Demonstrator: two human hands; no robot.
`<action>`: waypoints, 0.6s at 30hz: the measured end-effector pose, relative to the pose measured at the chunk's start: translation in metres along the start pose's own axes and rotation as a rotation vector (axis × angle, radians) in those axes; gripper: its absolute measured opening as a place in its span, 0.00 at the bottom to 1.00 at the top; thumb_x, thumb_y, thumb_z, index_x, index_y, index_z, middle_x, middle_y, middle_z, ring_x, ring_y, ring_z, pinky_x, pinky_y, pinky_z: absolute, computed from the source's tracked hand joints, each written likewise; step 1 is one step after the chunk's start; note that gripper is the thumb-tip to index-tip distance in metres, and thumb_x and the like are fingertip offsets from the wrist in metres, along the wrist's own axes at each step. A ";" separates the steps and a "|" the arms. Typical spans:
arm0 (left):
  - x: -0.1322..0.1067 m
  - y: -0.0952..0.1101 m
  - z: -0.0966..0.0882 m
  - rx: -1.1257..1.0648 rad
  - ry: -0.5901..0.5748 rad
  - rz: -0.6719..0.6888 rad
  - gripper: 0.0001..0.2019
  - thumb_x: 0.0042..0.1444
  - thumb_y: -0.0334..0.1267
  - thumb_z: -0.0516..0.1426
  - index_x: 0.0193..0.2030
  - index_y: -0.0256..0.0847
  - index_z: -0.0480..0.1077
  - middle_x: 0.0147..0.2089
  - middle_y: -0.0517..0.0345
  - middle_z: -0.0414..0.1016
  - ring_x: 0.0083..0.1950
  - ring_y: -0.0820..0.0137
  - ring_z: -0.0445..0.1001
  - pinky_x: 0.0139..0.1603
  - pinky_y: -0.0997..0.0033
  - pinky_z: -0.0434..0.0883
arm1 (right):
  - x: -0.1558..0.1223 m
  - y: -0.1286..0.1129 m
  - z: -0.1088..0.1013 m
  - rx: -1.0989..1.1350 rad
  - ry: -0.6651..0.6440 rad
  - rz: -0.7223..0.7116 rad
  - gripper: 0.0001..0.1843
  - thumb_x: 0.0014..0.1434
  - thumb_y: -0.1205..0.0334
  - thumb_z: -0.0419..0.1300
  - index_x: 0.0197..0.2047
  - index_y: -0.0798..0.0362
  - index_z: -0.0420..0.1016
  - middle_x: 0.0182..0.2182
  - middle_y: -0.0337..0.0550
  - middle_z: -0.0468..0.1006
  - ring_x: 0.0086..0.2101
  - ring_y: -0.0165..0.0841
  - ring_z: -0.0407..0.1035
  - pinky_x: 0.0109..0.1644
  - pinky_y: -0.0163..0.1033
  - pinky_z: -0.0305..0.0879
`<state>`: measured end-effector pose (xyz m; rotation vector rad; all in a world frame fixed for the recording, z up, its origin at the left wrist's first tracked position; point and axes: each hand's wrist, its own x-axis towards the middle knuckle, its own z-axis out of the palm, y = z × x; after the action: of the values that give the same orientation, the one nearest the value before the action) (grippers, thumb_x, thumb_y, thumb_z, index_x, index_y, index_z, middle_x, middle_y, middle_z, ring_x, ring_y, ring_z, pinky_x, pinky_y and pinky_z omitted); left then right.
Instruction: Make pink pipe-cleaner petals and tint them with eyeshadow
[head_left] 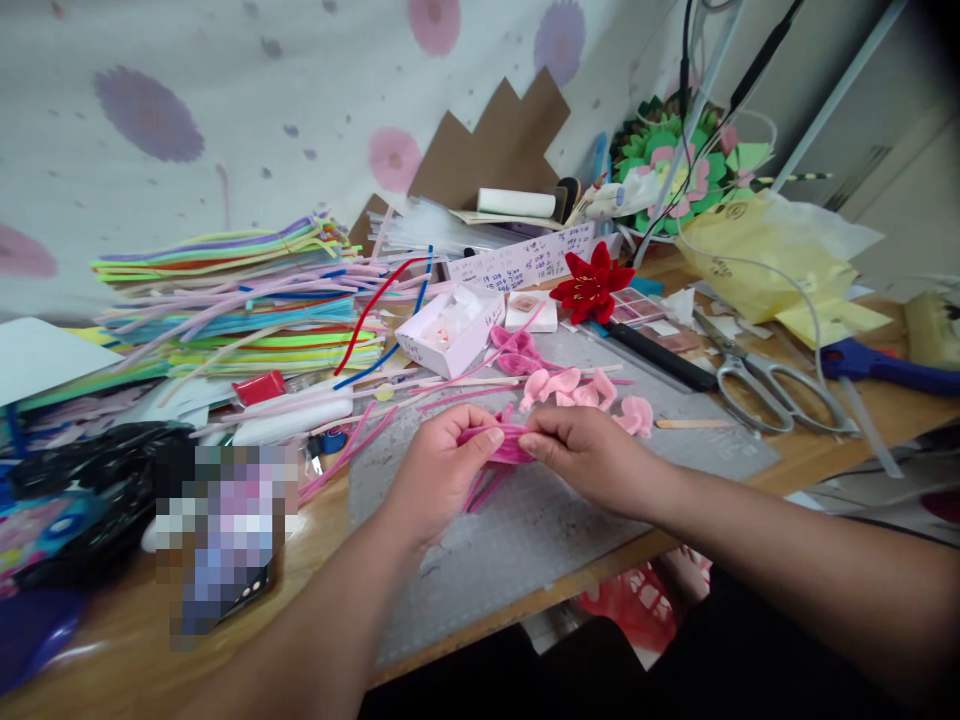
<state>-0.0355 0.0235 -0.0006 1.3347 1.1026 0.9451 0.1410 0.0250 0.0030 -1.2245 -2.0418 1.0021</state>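
Between my two hands is a bundle of bright pink pipe cleaners (510, 444), bent into a petal-like shape, with a few stems hanging below. My left hand (450, 455) pinches its left side, thumb on top. On the right side, my right hand (581, 450) pinches it between thumb and fingers. Just behind my hands lie light pink curled petals (559, 385) and a darker pink looped petal (516, 350). Under everything is a grey cutting mat (465, 590).
Scissors (772, 385) and a black-handled tool (660, 355) lie to the right, near a red fuzzy flower (592, 283). Piles of coloured pipe cleaners (247, 300) fill the back left. A white box (450, 335) stands behind the mat; a black plastic bag (112, 490) is at left.
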 end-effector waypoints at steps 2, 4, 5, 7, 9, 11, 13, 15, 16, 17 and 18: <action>-0.001 0.001 -0.001 0.070 -0.012 0.005 0.06 0.54 0.39 0.56 0.30 0.38 0.67 0.29 0.62 0.69 0.32 0.72 0.67 0.35 0.72 0.63 | 0.000 -0.001 -0.001 -0.018 -0.035 0.008 0.14 0.60 0.65 0.52 0.23 0.53 0.58 0.21 0.34 0.62 0.25 0.27 0.56 0.29 0.33 0.50; -0.001 0.003 -0.001 0.147 -0.008 0.028 0.06 0.55 0.38 0.55 0.30 0.39 0.67 0.29 0.62 0.68 0.32 0.72 0.65 0.35 0.72 0.62 | 0.000 -0.001 -0.001 -0.033 -0.067 0.016 0.14 0.60 0.66 0.52 0.23 0.53 0.58 0.21 0.34 0.61 0.25 0.27 0.56 0.29 0.33 0.49; -0.002 0.004 -0.001 0.180 -0.002 0.043 0.06 0.55 0.37 0.55 0.30 0.39 0.66 0.29 0.62 0.67 0.32 0.72 0.65 0.35 0.72 0.62 | 0.001 -0.001 -0.002 -0.042 -0.078 0.018 0.15 0.60 0.66 0.52 0.22 0.53 0.57 0.21 0.34 0.61 0.24 0.27 0.56 0.29 0.33 0.49; -0.003 0.005 -0.001 0.224 0.004 0.070 0.05 0.55 0.37 0.54 0.30 0.39 0.66 0.28 0.64 0.66 0.31 0.73 0.63 0.34 0.73 0.61 | 0.001 -0.001 -0.003 -0.058 -0.090 0.017 0.15 0.60 0.66 0.52 0.22 0.53 0.57 0.20 0.34 0.60 0.24 0.27 0.55 0.28 0.33 0.48; -0.003 0.006 -0.002 0.244 -0.003 0.088 0.05 0.56 0.36 0.54 0.30 0.39 0.65 0.27 0.65 0.64 0.30 0.74 0.62 0.32 0.74 0.60 | 0.001 -0.001 -0.004 -0.066 -0.098 0.013 0.15 0.60 0.65 0.52 0.22 0.53 0.57 0.20 0.33 0.60 0.24 0.27 0.55 0.28 0.33 0.48; -0.002 0.006 -0.001 0.252 -0.014 0.099 0.05 0.56 0.36 0.54 0.30 0.40 0.64 0.26 0.66 0.62 0.29 0.75 0.61 0.31 0.74 0.59 | 0.002 -0.002 -0.005 -0.069 -0.105 0.009 0.15 0.60 0.65 0.52 0.22 0.54 0.57 0.20 0.34 0.60 0.25 0.27 0.56 0.29 0.33 0.49; -0.002 0.005 -0.001 0.264 -0.018 0.112 0.05 0.57 0.36 0.53 0.30 0.40 0.64 0.26 0.66 0.62 0.29 0.75 0.61 0.31 0.74 0.59 | 0.002 -0.003 -0.006 -0.071 -0.117 0.008 0.15 0.60 0.65 0.52 0.22 0.54 0.57 0.20 0.34 0.60 0.25 0.27 0.56 0.29 0.33 0.49; -0.002 0.005 -0.001 0.301 -0.001 0.136 0.06 0.57 0.36 0.53 0.30 0.40 0.64 0.27 0.66 0.63 0.30 0.74 0.62 0.32 0.74 0.60 | 0.003 -0.003 -0.007 -0.072 -0.135 0.008 0.16 0.60 0.66 0.52 0.21 0.53 0.56 0.20 0.33 0.59 0.24 0.27 0.55 0.29 0.33 0.49; -0.002 0.005 -0.001 0.327 0.014 0.150 0.06 0.58 0.36 0.53 0.30 0.40 0.64 0.27 0.65 0.63 0.30 0.74 0.62 0.33 0.74 0.60 | 0.003 -0.003 -0.007 -0.070 -0.145 0.007 0.16 0.60 0.66 0.52 0.21 0.53 0.55 0.19 0.33 0.58 0.24 0.27 0.55 0.28 0.33 0.48; -0.002 0.006 -0.001 0.346 0.024 0.159 0.06 0.58 0.36 0.53 0.30 0.40 0.64 0.27 0.65 0.64 0.30 0.74 0.63 0.33 0.73 0.61 | 0.003 -0.003 -0.007 -0.067 -0.153 0.005 0.17 0.60 0.66 0.52 0.21 0.53 0.54 0.19 0.33 0.57 0.24 0.26 0.54 0.28 0.33 0.48; -0.002 0.007 -0.001 0.349 0.022 0.153 0.06 0.58 0.36 0.53 0.30 0.40 0.64 0.27 0.65 0.65 0.30 0.74 0.64 0.33 0.73 0.61 | 0.003 -0.003 -0.007 -0.063 -0.156 0.002 0.17 0.60 0.66 0.52 0.21 0.53 0.54 0.19 0.33 0.56 0.24 0.26 0.54 0.28 0.33 0.48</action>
<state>-0.0360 0.0216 0.0064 1.7151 1.2353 0.9061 0.1435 0.0286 0.0091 -1.2140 -2.2073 1.0721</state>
